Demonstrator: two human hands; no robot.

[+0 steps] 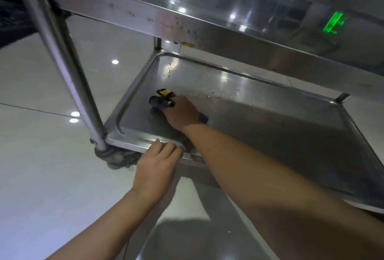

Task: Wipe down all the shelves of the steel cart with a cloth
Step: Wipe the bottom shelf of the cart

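Observation:
The steel cart's middle shelf [270, 114] lies under the upper shelf [187, 16]. My right hand [182, 114] reaches in and grips a dark cloth with a yellow part [164, 97], bunched against the shelf's left side. Crumbs and wet specks [209, 93] lie just beyond the cloth. My left hand [158, 162] rests with curled fingers on the shelf's near rim [128, 142], beside the corner post. A lower shelf [187, 239] shows beneath my arms.
A steel post [62, 56] rises at the left corner. A grey rag [116, 158] is wrapped around its base. Glossy pale floor tiles [41, 156] spread to the left. A green light reflects on the upper shelf [334, 23].

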